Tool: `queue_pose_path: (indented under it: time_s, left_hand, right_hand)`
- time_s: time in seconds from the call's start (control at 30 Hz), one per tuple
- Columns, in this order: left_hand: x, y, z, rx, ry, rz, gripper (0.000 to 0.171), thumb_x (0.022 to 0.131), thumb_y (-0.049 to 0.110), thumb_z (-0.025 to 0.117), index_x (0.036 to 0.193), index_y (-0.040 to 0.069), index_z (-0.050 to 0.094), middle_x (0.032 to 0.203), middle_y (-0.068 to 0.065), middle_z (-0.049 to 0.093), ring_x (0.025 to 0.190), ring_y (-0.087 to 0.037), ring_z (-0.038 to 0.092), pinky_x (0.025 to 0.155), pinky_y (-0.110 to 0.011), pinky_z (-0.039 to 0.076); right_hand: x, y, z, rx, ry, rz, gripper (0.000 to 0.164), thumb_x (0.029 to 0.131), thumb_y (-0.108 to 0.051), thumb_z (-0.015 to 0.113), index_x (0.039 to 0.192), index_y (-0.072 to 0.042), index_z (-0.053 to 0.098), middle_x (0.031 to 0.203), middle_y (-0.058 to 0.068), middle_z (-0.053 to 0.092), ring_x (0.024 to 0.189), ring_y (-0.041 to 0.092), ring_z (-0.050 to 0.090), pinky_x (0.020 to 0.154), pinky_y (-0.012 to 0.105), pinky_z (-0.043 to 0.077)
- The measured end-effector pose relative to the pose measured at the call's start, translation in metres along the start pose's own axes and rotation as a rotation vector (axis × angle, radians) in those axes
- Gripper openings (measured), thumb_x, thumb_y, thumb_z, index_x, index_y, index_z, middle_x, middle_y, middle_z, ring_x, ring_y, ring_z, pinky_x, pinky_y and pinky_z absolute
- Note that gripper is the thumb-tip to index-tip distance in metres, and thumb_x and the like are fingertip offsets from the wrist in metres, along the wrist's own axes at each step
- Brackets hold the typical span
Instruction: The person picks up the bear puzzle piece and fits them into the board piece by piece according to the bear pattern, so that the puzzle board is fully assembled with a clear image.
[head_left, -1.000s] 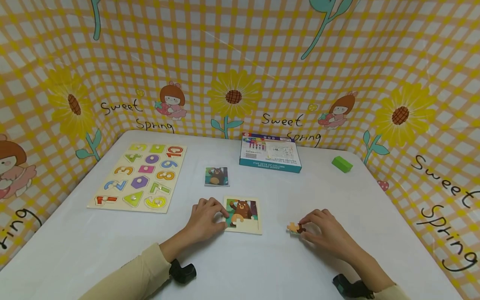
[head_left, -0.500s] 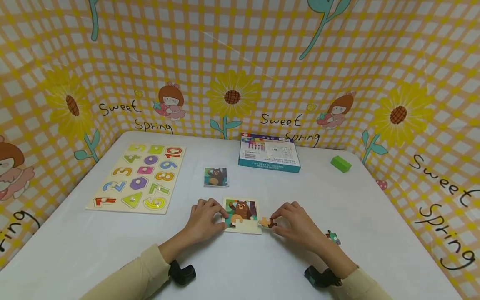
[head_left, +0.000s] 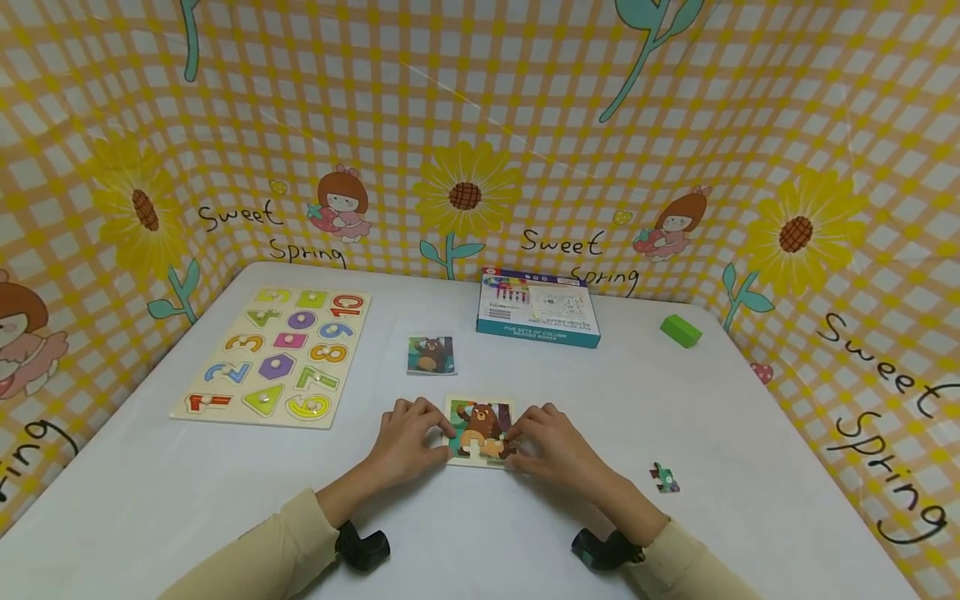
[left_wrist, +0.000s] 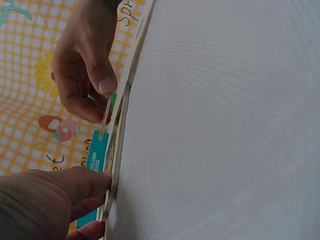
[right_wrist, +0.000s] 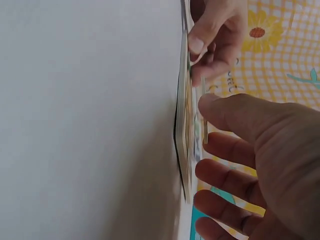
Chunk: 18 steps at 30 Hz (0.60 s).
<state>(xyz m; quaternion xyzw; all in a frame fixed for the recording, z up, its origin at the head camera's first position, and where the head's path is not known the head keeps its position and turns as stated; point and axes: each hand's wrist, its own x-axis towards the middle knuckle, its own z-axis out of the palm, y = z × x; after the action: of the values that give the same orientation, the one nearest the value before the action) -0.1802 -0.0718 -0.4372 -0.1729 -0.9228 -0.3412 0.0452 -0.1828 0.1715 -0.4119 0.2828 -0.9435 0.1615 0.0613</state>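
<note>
The wooden puzzle board [head_left: 480,399] with a brown bear picture lies flat in front of me. My left hand [head_left: 408,439] grips its left edge between thumb and fingers; the left wrist view shows that thumb [left_wrist: 95,182] against the board's side. Over the board's lower right part, my right hand [head_left: 558,450] pinches a tan and brown puzzle piece [head_left: 493,448]. From the right wrist, the piece [right_wrist: 205,131] appears edge-on, held slightly above the board's surface. Farther right, a green puzzle piece [head_left: 664,478] lies loose on the table.
A small bear picture card [head_left: 431,355] lies behind the board. To the left is a number and shape board [head_left: 247,379]. A flat teal-sided box [head_left: 536,312] and a green block [head_left: 681,331] stand toward the back, before a checked cloth backdrop [head_left: 480,92].
My right hand has moved left with the tan and brown piece, from the table at right to above the board, uncovering the green piece. The left hand stays at the board's edge.
</note>
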Motion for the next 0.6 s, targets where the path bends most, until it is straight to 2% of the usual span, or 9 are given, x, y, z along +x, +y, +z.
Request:
queue_pose_path:
  time_s: [0.1,0.33,0.6]
  left_hand:
    - [0.001,0.0,-0.001,0.003,0.004,0.0,0.012,0.076,0.02,0.073,0.086,0.022,0.068,0.103,0.001,0.056,0.099,-0.023,0.04,0.086,-0.047,0.029]
    - [-0.001,0.002,-0.001,0.001,-0.007,-0.011,0.012,0.075,0.021,0.073,0.086,0.021,0.068,0.102,0.001,0.056,0.099,-0.022,0.04,0.085,-0.046,0.029]
    - [-0.002,0.001,0.0,0.005,-0.004,-0.002,0.012,0.075,0.021,0.072,0.086,0.021,0.068,0.102,0.001,0.055,0.097,-0.021,0.039,0.084,-0.044,0.028]
  right_hand:
    - [0.004,-0.003,0.002,-0.02,0.001,-0.027,0.025,0.073,-0.029,0.079,0.093,-0.018,0.069,0.096,-0.004,0.062,0.087,0.01,0.042,0.079,0.033,0.04]
    - [0.01,-0.011,0.007,-0.008,-0.047,0.03,0.024,0.073,-0.027,0.079,0.093,-0.018,0.07,0.093,-0.004,0.061,0.086,0.011,0.042,0.078,0.033,0.038]
    - [0.012,-0.013,0.008,-0.042,-0.027,0.021,0.024,0.072,-0.03,0.079,0.093,-0.02,0.071,0.091,-0.006,0.06,0.084,0.01,0.04,0.076,0.03,0.037]
